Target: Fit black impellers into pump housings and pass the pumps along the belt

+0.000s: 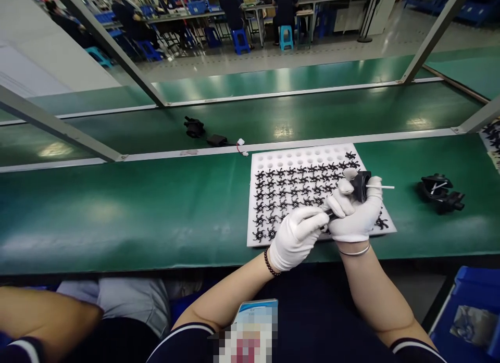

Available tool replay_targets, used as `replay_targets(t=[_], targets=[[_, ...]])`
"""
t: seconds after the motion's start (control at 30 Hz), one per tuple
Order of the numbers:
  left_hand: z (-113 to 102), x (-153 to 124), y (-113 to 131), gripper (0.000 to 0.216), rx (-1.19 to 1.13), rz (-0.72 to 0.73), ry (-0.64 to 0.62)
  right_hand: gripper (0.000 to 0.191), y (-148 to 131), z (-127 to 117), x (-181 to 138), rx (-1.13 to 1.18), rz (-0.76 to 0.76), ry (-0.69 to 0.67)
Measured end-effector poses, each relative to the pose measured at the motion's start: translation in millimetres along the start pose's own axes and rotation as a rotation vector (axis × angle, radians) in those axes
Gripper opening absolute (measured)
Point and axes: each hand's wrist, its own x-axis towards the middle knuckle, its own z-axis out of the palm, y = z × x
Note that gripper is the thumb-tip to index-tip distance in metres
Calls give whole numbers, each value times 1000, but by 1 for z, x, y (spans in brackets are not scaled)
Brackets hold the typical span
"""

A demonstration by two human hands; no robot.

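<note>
My right hand [353, 212], in a white glove, is closed around a black plastic housing [360, 186]. A thin white rod [383, 187] sticks out to the right of it. My left hand [299, 235], gloved too, meets the right one and pinches a small black part [330, 215], mostly hidden by the fingers. Below both hands lies a white foam tray [252, 201] with rows of small black impellers [281, 193]. Its back row shows bare round holes, apart from an impeller at the right end.
To the right lie several black housings [439, 192] with white rods. Beyond the tray are another black housing [194, 127] and a black box [217, 140] with a wired white connector [241, 142]. Metal posts [435, 35] frame the green bench. A person's arm [47, 321] is at left.
</note>
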Motion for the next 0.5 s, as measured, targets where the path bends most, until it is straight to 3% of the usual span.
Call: replay_targets(t=[0.07,0.17,0.23,0.3,0.4,0.5], targets=[[-2,-4,1,23,-69,-82,112,48,-7,-2,1,3,4,-13],[-4,-7,3,29,-467,-496,262,47,-14,-3,1,11,-48,-4],[-3,-5,4,37,-845,-799,245,50,-12,-2,-1,15,-80,10],[0,-3,6,36,-1122,-988,209,51,-4,1,-6,13,-100,35],[5,-3,9,32,-1251,-1072,192,47,11,4,-13,-48,-138,50],[7,-8,9,37,-1151,-993,126,47,17,3,-18,-175,-172,-10]])
